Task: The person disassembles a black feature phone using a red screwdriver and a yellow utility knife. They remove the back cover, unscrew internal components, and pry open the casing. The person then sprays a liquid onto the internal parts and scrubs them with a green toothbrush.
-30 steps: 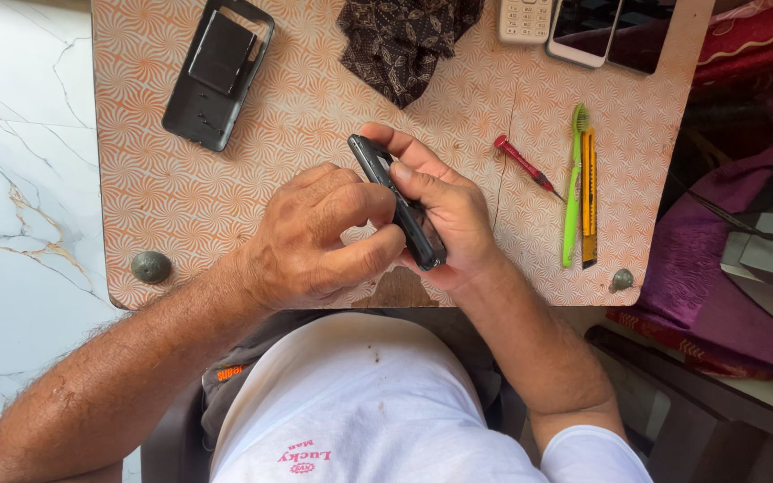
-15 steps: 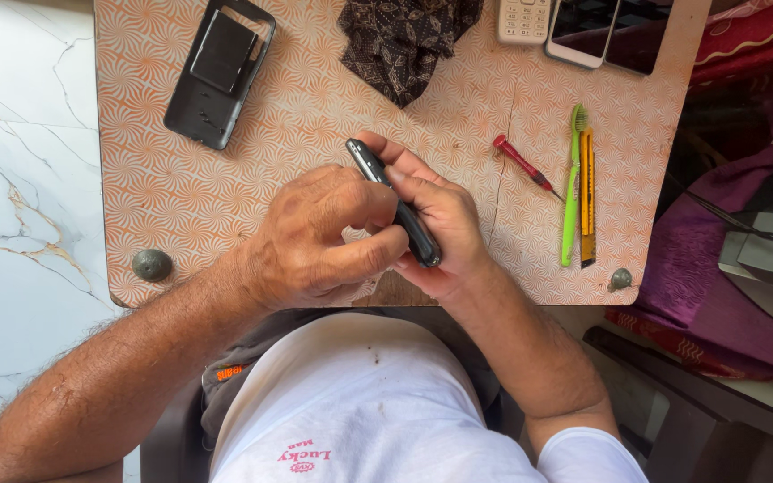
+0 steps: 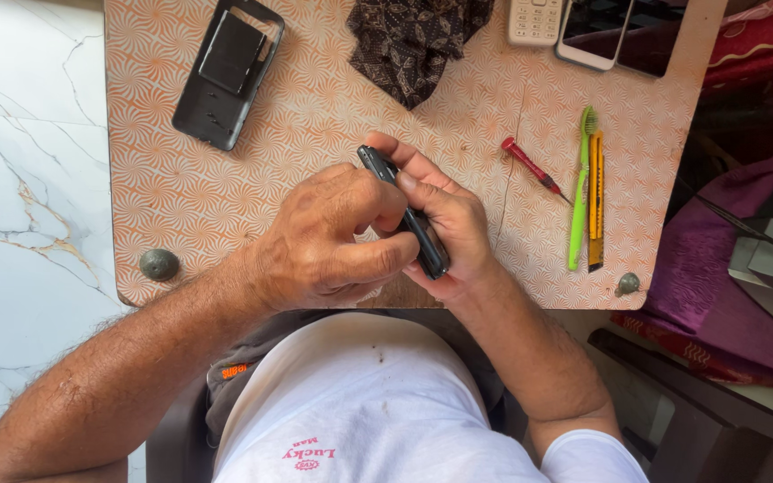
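Observation:
A slim black phone body (image 3: 409, 215) stands on edge between both hands above the near edge of a small orange patterned table (image 3: 315, 116). My right hand (image 3: 449, 228) cradles it from the right, fingers wrapped along its back. My left hand (image 3: 333, 237) presses against its left side, thumb and fingers curled on it, hiding its lower half.
A black phone back cover (image 3: 225, 72) lies at the table's far left. A dark patterned cloth (image 3: 413, 40), a keypad phone (image 3: 534, 20) and a white smartphone (image 3: 597, 31) lie along the far edge. A red screwdriver (image 3: 534, 168), green toothbrush (image 3: 580, 188) and yellow utility knife (image 3: 596, 201) lie right.
My hands have shifted only slightly on the black phone body; its tilt is a little different. Nothing on the table has moved.

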